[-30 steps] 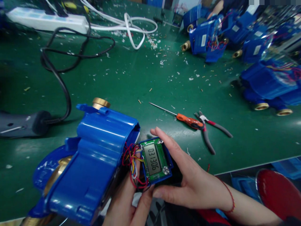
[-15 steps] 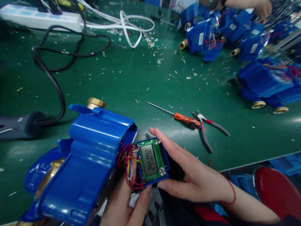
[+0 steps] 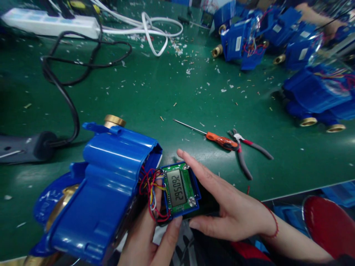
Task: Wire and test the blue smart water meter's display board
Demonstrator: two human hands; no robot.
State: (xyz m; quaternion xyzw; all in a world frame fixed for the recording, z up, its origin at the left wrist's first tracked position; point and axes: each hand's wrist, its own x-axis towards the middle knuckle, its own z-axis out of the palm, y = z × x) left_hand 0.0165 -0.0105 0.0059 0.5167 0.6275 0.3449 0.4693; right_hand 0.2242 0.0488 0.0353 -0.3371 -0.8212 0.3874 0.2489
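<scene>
Littered green bench (image 3: pixel 133 92) under blue housing (image 3: pixel 111 184); red seat (image 3: pixel 327 227) alongside

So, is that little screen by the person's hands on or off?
On: the grey display on the green circuit board shows a row of dark digits.

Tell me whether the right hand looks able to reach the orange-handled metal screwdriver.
Probably yes: nothing visible stands between the right hand and the screwdriver, though grey-and-red-handled pliers lie right at its handle end.
</scene>
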